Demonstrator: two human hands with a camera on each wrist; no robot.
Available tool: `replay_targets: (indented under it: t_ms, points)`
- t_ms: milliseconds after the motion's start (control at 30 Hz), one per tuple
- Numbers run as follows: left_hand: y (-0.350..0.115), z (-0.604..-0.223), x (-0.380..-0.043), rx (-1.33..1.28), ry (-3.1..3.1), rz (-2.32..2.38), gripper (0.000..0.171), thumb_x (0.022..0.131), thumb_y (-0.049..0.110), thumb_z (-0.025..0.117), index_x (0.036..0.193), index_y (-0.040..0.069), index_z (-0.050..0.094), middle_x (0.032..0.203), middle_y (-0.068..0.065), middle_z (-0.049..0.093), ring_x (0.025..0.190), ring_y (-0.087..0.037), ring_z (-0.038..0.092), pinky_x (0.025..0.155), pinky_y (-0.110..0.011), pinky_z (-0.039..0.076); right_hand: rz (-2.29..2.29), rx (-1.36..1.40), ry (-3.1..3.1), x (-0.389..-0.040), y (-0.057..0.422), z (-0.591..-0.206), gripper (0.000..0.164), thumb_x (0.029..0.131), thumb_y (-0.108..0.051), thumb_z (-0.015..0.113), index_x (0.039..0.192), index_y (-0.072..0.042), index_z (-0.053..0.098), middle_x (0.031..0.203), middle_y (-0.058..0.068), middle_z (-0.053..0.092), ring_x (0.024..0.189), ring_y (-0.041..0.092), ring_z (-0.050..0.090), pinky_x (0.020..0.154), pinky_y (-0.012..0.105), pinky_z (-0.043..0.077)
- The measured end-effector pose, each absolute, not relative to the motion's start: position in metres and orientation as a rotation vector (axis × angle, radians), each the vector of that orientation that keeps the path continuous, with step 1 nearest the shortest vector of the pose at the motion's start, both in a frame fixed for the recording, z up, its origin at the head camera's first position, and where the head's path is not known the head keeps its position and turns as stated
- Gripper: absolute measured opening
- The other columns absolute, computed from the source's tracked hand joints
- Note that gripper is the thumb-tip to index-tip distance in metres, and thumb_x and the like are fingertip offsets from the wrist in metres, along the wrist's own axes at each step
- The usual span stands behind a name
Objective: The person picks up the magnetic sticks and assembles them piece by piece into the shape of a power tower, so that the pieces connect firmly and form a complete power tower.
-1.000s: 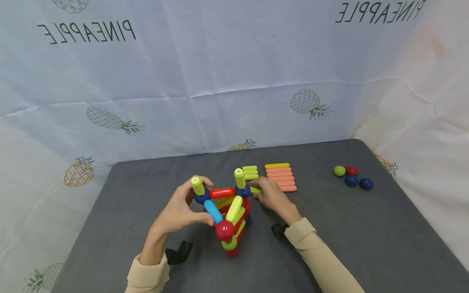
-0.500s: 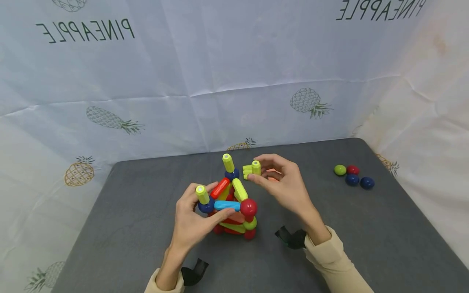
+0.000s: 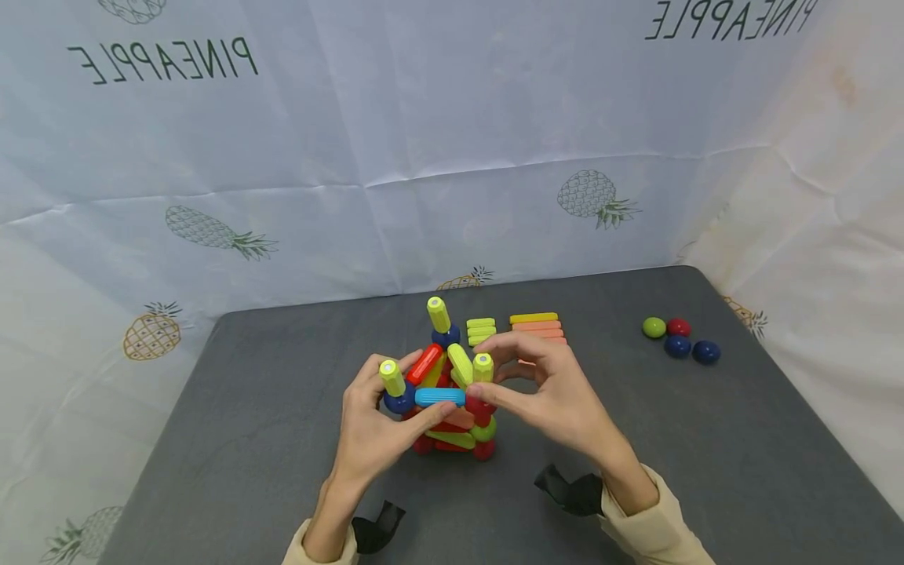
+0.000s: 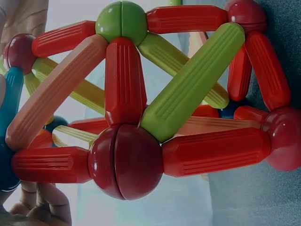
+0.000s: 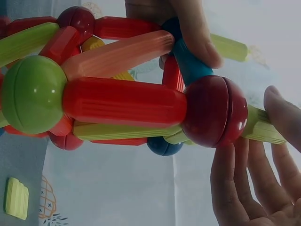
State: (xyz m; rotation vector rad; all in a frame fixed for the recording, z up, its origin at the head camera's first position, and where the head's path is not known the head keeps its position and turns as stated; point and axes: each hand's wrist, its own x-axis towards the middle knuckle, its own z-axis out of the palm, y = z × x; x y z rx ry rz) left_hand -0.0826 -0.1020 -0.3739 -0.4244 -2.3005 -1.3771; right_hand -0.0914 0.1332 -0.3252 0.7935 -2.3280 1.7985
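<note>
Head: tower point(image 3: 452, 437) between your hands; your left hand point(image 3: 377, 431) clamps it round a blue ball point(image 3: 399, 399), your right hand point(image 3: 554, 392) pinches a green stick point(image 3: 483, 369) at the red ball point(image 3: 477, 406). Left wrist: tower fills view, your fingers partly hidden. Right wrist: your thumb and fingers clamp the green stick, its end touching the red ball

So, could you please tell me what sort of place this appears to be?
Probably a makeshift indoor tabletop set-up for play or filming, judging by the dark table, the creased pineapple-print cloth behind it, and the colourful ball-and-rod structure.
</note>
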Motion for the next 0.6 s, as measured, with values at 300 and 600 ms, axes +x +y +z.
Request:
replay_targets:
  t_ms: [300,600]
  points:
    - [-0.102,-0.375,-0.083,-0.438,-2.282,-1.375,0.064,0.067,0.017,0.097,0.126,0.015,0.073,0.089,0.003,0.057,0.084,-0.008,0.053,0.064,-0.023,0.046,1.721,0.855,-2.327,-0.093,0.137,-0.327,0.040,0.082,-0.004,0.083,0.120,-0.005,0.070,0.113,0.010,0.072,0.088,0.011,0.069,0.083,0.033,0.062]
    - [-0.102,-0.375,-0.082,-0.405,-2.315,-1.391,0.064,0.068,0.017,0.096,0.128,0.014,0.073,0.091,0.002,0.058,0.088,-0.007,0.056,0.067,-0.023,0.051,1.441,0.486,-2.318,-0.129,0.195,-0.338,0.035,0.092,-0.004,0.074,0.127,-0.006,0.069,0.115,0.015,0.071,0.100,0.000,0.066,0.086,0.011,0.053]
